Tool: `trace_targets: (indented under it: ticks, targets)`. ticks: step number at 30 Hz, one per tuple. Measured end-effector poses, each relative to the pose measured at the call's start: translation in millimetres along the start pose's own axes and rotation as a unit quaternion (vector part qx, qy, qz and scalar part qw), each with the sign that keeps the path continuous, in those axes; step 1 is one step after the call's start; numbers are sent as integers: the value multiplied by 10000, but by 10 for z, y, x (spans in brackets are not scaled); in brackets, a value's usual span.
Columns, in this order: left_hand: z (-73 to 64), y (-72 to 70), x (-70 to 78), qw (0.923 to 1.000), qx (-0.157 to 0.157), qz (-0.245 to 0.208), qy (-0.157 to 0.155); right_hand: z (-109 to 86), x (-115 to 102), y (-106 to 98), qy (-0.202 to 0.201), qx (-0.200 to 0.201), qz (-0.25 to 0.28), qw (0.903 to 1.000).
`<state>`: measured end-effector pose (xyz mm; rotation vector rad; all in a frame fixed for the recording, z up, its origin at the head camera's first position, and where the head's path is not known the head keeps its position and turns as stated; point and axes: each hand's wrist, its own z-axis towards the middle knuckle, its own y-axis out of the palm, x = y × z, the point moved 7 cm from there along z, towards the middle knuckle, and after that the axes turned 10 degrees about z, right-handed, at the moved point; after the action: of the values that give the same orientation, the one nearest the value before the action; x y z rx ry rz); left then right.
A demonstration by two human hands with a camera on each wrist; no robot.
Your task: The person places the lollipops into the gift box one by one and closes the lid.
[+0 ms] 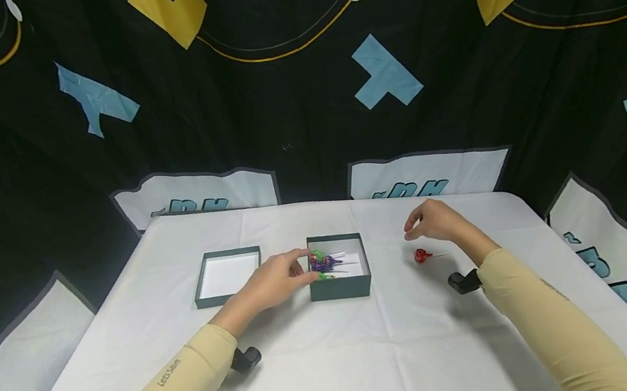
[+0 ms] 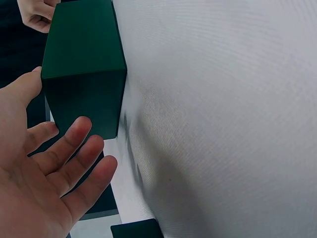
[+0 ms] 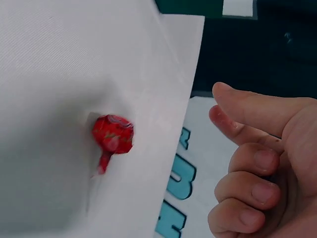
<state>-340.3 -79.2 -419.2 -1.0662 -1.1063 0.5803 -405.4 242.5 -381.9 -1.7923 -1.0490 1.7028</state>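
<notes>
A dark green open box (image 1: 339,289) stands on the white table, with several wrapped lollipops (image 1: 324,261) lying at its left inside, sticks to the right. My left hand (image 1: 274,279) is at the box's left wall, its thumb and index fingertip right at the rim. In the left wrist view its other fingers (image 2: 81,171) spread loosely beside the box. My right hand (image 1: 437,220) hovers over the table right of the box, holding nothing, fingers loosely curled and thumb near the index finger. Below it lies a red-wrapped lollipop (image 1: 420,256), stick pointing right.
The box's lid (image 1: 231,277), green-rimmed with a white inside, lies left of the box, close by my left hand. Black cloth (image 1: 289,123) hangs behind the table (image 1: 318,374). A dark wrist mount (image 1: 465,281) sits under each forearm.
</notes>
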Motion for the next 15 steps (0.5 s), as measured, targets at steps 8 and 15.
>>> trace_targets:
  ticks: [8,15]
  targets:
    - [-4,-5,16,10000,1,9,-51,-21,242,-20,50,3,319,9995]
    - [4,1,5,10000,-3,38,-36,-38,464,12,239,-92,641,9976]
